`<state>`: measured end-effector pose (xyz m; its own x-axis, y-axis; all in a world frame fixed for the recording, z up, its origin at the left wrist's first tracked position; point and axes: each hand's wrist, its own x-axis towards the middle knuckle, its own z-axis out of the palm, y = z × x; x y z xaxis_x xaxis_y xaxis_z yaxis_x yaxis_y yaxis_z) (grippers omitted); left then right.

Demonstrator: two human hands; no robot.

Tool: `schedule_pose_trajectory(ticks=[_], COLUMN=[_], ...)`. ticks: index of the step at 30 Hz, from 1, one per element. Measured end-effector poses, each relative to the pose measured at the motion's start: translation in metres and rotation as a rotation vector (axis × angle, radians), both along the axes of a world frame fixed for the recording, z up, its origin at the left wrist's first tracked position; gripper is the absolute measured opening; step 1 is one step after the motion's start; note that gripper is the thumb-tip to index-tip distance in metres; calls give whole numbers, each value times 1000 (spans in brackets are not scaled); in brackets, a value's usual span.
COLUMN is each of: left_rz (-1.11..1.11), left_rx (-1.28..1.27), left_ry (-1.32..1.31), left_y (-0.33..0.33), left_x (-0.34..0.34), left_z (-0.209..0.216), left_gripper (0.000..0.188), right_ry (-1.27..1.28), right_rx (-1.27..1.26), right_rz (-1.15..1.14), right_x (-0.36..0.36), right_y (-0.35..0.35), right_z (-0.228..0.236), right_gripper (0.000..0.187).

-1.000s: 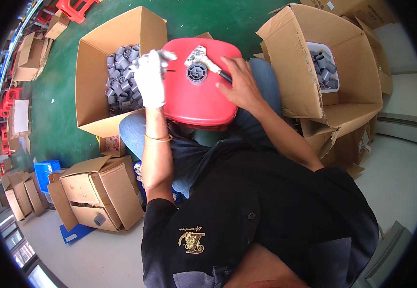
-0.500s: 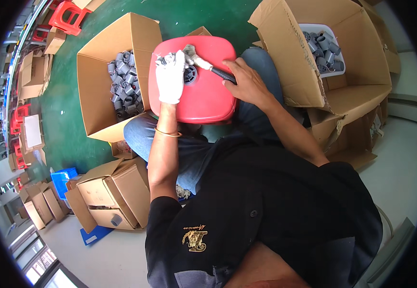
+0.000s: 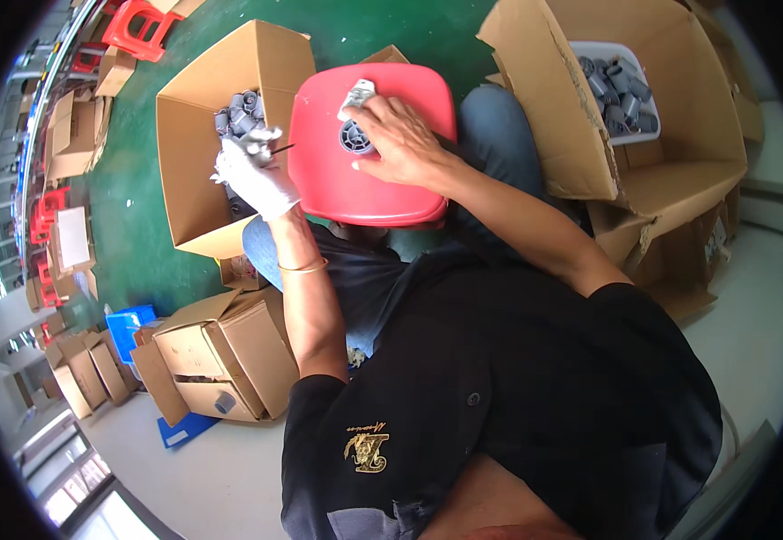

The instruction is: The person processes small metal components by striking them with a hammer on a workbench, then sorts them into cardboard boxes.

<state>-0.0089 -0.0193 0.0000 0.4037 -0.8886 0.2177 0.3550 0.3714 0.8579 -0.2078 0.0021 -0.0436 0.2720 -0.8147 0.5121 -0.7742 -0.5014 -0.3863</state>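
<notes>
In front of me a red stool seat bears a round, grey, spoked plastic part. My bare right hand grips this part, with fingers at its far side and thumb at its near side. A crumpled whitish piece, perhaps cloth, lies just beyond those fingertips. Over the cardboard box on the left, my left hand in a white glove has its fingers curled. A thin dark tip sticks out beside them, but what it belongs to is hidden.
The left cardboard box holds many grey pipe-like fittings. At the right, another open box contains a white tub of similar pieces. Closed cartons and a blue crate stand at the lower left.
My left hand has moved left off the stool to the box. My right hand has left the black-handled tool's grip position and moved left onto the round grey part.
</notes>
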Motion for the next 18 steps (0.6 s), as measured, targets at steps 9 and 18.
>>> schedule_pose_trajectory(ticks=[9,18], left_rz=[272,307], left_rx=[127,-54], left_ry=[409,442], left_y=[4,3], left_x=[79,92], left_z=[-24,-40], left_gripper=[24,17], right_ry=[-1510,-1523], right_rx=[832,896], right_rz=[342,394], right_x=[-36,-11], right_y=[-36,-64], right_z=[30,45], right_gripper=[49,62])
